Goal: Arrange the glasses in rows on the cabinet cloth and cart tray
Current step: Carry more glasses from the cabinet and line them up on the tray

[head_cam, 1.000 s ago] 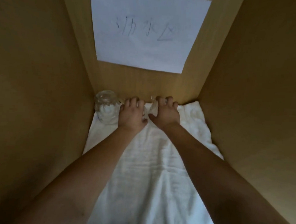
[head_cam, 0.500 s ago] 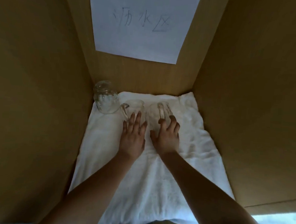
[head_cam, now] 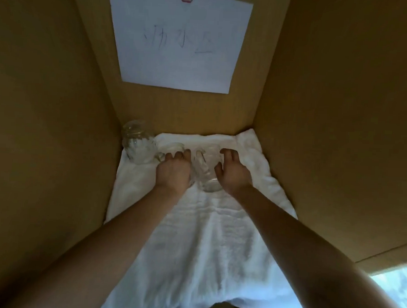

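Three clear glasses stand in a row at the back of the white cloth [head_cam: 192,236] inside the cabinet. The left glass [head_cam: 139,142] sits alone in the back left corner. My left hand [head_cam: 174,172] lies over the middle glass [head_cam: 174,148], with its fingers curled round it. The right glass [head_cam: 207,172] stands between my two hands. My right hand [head_cam: 234,173] is cupped beside that glass with fingers spread, and its thumb touches the glass's side.
Brown cabinet walls close in tightly on the left [head_cam: 55,144] and right [head_cam: 341,150]. A white paper sheet [head_cam: 178,40] with handwriting hangs on the back wall. The cloth stretches toward me, with bare cloth right of the glasses.
Both hands were drawn back flat on the cloth half a second ago. They have reached forward again, the left onto the middle glass and the right beside the right glass.
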The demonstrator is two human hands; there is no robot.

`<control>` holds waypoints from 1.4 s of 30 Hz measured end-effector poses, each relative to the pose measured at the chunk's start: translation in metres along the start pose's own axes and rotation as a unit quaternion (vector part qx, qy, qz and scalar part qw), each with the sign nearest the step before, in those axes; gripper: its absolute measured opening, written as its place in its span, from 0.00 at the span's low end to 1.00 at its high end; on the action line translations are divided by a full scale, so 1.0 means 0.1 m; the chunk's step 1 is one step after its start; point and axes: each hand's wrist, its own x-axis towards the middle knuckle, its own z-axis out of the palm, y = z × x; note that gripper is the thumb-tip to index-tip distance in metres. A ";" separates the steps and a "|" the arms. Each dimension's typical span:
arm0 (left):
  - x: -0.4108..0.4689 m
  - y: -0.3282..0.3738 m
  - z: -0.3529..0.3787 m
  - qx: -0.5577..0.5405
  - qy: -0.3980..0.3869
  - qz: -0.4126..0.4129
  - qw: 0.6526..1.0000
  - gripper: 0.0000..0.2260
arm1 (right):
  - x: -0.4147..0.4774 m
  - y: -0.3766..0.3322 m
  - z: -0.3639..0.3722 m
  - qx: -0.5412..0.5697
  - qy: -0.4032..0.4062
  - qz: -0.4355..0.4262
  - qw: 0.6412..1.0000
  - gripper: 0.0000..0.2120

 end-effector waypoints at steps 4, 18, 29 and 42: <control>0.27 -0.20 -0.07 -0.044 -0.013 -0.053 0.998 0.20 | 0.19 0.00 -0.08 0.030 -0.038 -0.035 0.998 0.29; 0.65 -0.59 -0.12 -0.218 -0.290 -0.009 0.932 0.27 | 0.69 -0.25 -0.08 -0.022 -0.116 -0.042 0.992 0.14; 0.58 -0.47 -0.46 -0.269 -0.471 0.019 0.840 0.13 | 0.73 -0.24 -0.26 0.060 -0.272 0.073 0.958 0.20; 0.34 -0.66 -0.25 -0.090 -0.211 0.178 0.957 0.12 | 0.84 -0.23 -0.40 0.206 -0.098 0.125 0.966 0.20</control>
